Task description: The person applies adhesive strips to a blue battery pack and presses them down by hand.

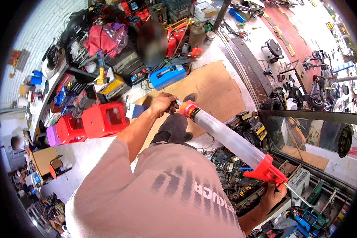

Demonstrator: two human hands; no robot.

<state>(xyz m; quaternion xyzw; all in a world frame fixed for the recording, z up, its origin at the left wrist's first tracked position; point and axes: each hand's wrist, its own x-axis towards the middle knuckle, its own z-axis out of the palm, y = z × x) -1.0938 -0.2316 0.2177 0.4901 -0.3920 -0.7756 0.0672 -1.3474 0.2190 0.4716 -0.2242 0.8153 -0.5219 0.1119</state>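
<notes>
A long translucent dispensing gun [226,137] slants across the view from middle to lower right, with an orange-red front cap [189,108], a pale nozzle [179,102] and a red handle end [267,169]. My left hand [164,104] is closed at the nozzle end, fingers curled round its tip. My right hand [273,192] is closed on the red handle, below a metal rod sticking out of the back. Under the gun's front lie a brown cardboard sheet [218,85] and my dark-trousered leg.
A blue case [167,76] sits on the cardboard's back edge. Red plastic stools [103,121] stand left, beside cluttered shelving [71,83]. Batteries and cables [250,131] crowd below right, beside a glass-topped frame [305,139]. A person [20,143] is at the far left; scooters [317,93] stand at right.
</notes>
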